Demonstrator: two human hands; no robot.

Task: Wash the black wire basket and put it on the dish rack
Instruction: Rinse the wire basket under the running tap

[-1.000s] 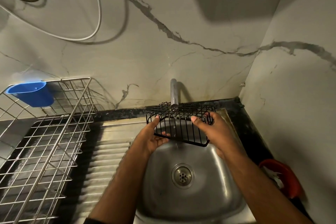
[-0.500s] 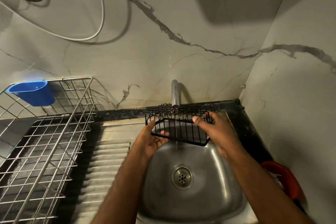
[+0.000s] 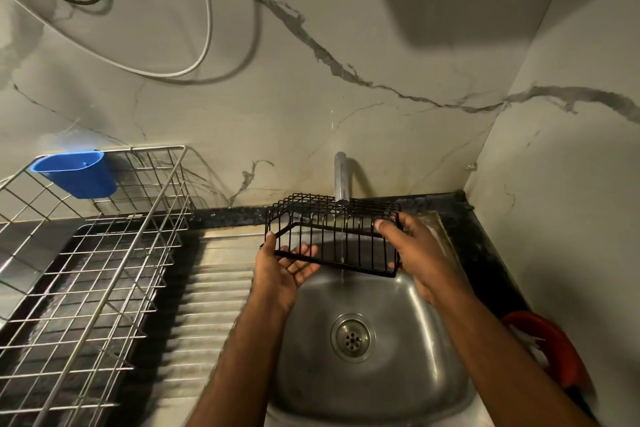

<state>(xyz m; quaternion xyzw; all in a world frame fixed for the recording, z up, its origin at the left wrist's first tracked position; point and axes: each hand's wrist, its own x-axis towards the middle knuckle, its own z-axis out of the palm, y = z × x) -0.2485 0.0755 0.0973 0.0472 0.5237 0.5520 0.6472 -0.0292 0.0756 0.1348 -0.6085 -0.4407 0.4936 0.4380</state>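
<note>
Under the tap [image 3: 341, 180], both hands, left hand [image 3: 280, 262] and right hand [image 3: 410, 250], grip the black wire basket [image 3: 332, 236] by its ends so water runs through it.

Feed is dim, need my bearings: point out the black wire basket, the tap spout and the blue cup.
black wire basket [image 3: 349, 239]: head view, front wire wall.
tap spout [image 3: 341, 177]: head view, metal neck.
blue cup [image 3: 78, 175]: head view, outer wall.

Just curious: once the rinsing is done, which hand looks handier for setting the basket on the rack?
Probably the left hand. It holds the black wire basket's left end, on the side where the dish rack stands. The right hand grips the far end, by the corner wall, and would have to cross over.
</note>
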